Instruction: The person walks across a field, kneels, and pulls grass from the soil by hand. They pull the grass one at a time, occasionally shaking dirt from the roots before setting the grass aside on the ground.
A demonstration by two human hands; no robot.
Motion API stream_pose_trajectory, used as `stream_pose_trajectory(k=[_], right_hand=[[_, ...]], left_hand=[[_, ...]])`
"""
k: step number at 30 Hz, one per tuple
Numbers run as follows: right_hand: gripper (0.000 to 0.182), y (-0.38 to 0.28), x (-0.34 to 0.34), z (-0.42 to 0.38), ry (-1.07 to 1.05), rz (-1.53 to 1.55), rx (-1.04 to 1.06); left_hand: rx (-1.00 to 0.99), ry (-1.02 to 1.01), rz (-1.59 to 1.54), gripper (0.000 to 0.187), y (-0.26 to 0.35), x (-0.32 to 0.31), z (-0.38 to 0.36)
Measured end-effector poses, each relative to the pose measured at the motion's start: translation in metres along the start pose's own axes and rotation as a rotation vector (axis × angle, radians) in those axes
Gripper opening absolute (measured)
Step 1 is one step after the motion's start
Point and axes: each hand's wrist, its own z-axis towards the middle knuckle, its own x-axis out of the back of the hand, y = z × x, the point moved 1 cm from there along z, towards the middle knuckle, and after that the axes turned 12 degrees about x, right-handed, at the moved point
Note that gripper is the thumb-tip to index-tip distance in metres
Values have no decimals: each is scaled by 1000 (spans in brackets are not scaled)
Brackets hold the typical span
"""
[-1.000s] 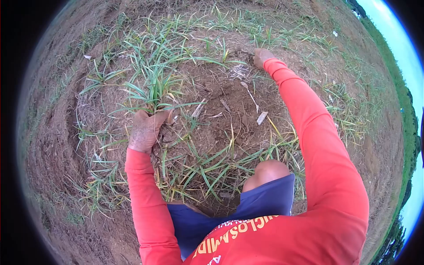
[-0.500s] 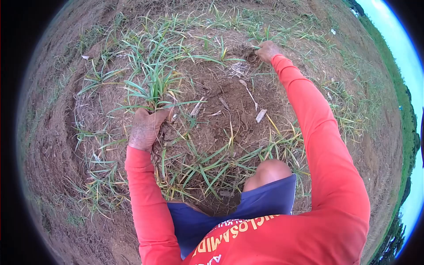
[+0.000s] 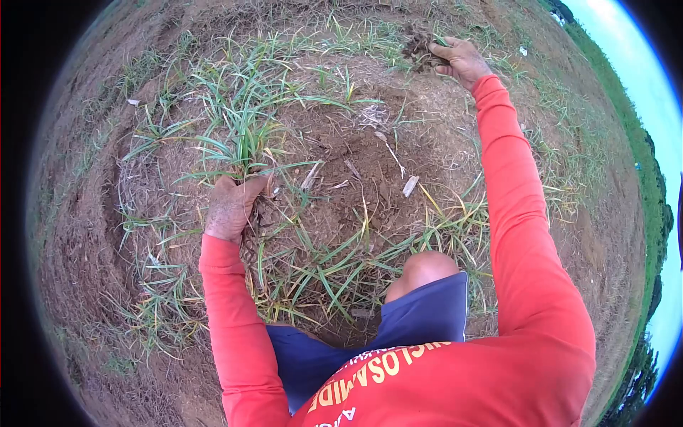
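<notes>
My left hand [image 3: 231,206] is closed around the base of a bunch of long-leaved green grass plants [image 3: 245,146], whose blades fan out above the fingers. Roots and dry strands hang beside the wrist. Farther out at the upper right, my right hand [image 3: 464,61] grips a grass plant by its green blades, a bit of which shows at the fingers. A dark clump of soil and roots [image 3: 418,47] is at its fingertips. Whether that clump touches the ground is hard to tell.
Loose bare soil [image 3: 359,171] lies between the arms, with dry stalk pieces [image 3: 410,186] on it. More grass [image 3: 341,270] grows in front of my bent knee [image 3: 430,267]. Low tufts spread over the field, and a green strip with trees runs along the right edge.
My right hand has moved outward and to the right, and a soil-covered root clump now shows at its fingers. The left hand keeps its grip in nearly the same spot.
</notes>
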Motion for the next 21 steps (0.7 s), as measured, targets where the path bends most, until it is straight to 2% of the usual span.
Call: stream_pose_trajectory(k=[1,2,4,7,12,13,14,16,17,20,21], right_hand=[[41,44,-2,9,-43,320,-78],[37,74,-17,1,-76,-219,-392],[36,98,-12,-31,-120,-187,-387],[38,87,-25,-36,-214,-85,-304],[50,19,-64,-71,-271,251,-219],[39,32,-76,-72,-297,260,-186],[37,27,-95,-79,-330,196,-154],[33,3,-152,-118,-421,83,-99],[30,-10,-177,-136,-560,-33,-5],[37,-14,-226,-158,-900,-185,602],[40,-15,-231,-155,-833,-102,538]], left_hand=[[19,-3,-31,24,-3,-1,2],[49,-27,-85,23,-3,-4,-1],[115,-78,-184,22,-2,-9,-7],[169,-156,-389,18,-13,-15,2],[271,-355,-521,23,-9,-50,7],[288,-406,-535,25,-12,-59,9],[306,-448,-554,27,-14,-68,13],[255,-529,-779,32,-4,-91,5],[229,-426,-801,32,-7,-103,10],[214,-200,-983,34,-21,-84,35],[151,-59,-979,32,-30,-64,55]])
